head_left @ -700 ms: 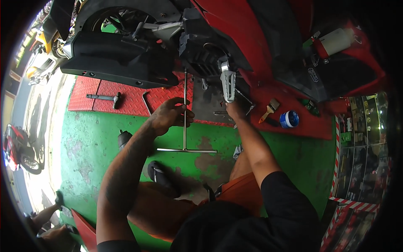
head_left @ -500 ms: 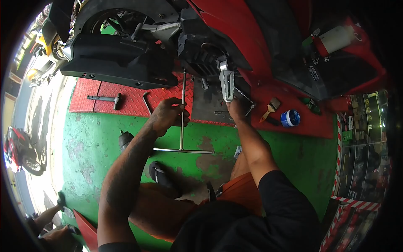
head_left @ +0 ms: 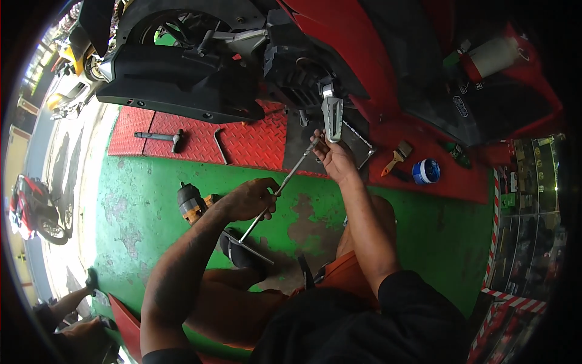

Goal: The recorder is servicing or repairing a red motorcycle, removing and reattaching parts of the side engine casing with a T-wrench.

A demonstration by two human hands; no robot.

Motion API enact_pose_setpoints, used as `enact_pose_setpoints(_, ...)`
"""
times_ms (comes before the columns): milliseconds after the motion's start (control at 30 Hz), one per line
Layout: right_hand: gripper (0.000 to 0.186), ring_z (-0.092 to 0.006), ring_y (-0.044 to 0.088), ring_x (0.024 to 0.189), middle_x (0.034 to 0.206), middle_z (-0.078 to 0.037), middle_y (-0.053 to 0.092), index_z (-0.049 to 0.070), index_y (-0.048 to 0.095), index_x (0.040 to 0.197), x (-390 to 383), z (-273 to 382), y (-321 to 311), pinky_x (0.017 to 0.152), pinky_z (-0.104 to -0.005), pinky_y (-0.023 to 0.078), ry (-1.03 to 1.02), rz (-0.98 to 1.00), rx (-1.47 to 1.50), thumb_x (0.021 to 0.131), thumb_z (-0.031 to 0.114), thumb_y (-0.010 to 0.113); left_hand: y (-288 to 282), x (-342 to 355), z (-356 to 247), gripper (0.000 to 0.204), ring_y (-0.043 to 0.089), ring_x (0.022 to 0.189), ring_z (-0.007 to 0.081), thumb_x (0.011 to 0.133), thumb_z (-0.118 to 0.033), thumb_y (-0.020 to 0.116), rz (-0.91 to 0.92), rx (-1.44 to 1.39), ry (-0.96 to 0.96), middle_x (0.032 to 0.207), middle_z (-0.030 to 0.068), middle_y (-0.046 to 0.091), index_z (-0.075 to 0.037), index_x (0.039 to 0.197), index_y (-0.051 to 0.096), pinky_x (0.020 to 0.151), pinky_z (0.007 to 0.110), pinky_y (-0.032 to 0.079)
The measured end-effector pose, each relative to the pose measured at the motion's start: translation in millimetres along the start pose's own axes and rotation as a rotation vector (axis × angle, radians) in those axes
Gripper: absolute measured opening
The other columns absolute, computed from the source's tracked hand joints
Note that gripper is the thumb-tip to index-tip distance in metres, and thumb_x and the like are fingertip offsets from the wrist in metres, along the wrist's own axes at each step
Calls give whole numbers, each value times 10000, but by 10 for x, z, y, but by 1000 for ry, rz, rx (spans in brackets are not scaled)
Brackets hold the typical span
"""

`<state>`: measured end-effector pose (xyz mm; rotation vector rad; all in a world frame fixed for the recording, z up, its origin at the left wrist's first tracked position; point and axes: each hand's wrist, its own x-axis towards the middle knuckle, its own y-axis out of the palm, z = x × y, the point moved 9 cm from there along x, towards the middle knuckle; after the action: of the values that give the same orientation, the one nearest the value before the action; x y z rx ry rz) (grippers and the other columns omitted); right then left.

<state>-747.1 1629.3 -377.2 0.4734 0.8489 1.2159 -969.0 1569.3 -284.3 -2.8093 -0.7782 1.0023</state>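
My left hand (head_left: 250, 199) is closed around the shaft of a T-handle wrench (head_left: 294, 170). The wrench slants, its crossbar low over my sandalled foot and its working end up toward the right. At that end my right hand (head_left: 337, 160) has its fingertips closed on the tip; whether a small part sits there I cannot make out. Just above the right hand hangs a silver footpeg (head_left: 332, 115) of a red and black motorcycle (head_left: 339, 45). The wrench tip is apart from the black engine area (head_left: 297, 76).
A hammer (head_left: 176, 141) and a hex key (head_left: 220, 145) lie on the red ramp. A cordless drill (head_left: 191, 202) stands on the green floor by my left forearm. To the right are a paintbrush (head_left: 398, 159), a blue tub (head_left: 426, 171) and a jointed ratchet handle (head_left: 359, 134). The black muffler (head_left: 182, 85) overhangs the ramp.
The wrench has come away from under the engine and tilted, its crossbar swinging down and left. My right hand has moved from behind the footpeg to the wrench's tip.
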Motion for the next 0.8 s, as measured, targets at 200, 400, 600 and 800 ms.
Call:
enact_pose_setpoints(200, 254, -211, 664, 959, 1112, -83, 643, 58, 557, 1206, -169, 274, 178, 811, -322, 581, -55, 27, -225, 956, 105, 550, 49, 26, -166, 242, 663, 744, 149, 919, -56, 442, -24, -10, 7, 845, 103, 653, 15, 1133, 528, 657, 299, 547)
enact_pose_setpoints(400, 184, -179, 667, 926, 1061, -83, 667, 61, 611, 1080, -352, 514, 229, 770, -299, 596, -49, 106, -223, 943, 183, 597, 72, 89, -175, 222, 659, 724, 144, 934, -64, 458, -48, 36, 52, 821, 93, 653, 19, 1122, 542, 648, 295, 539)
enact_pose_setpoints(600, 185, -152, 659, 929, 1080, -70, 670, 89, 617, 1096, -392, 809, 210, 778, -296, 569, -104, 119, -362, 943, 193, 602, 119, 254, -257, 224, 653, 715, 146, 949, -78, 466, -41, -52, 86, 809, 77, 644, 21, 1141, 527, 613, 292, 535)
enact_pose_setpoints(800, 218, -145, 646, 922, 1066, -42, 670, 106, 608, 1106, -91, 773, 235, 767, -276, 541, -56, -19, -244, 924, 223, 634, 237, 473, -455, 304, 656, 715, 172, 969, -115, 457, -23, -242, 167, 844, 96, 617, 37, 1232, 476, 624, 302, 557)
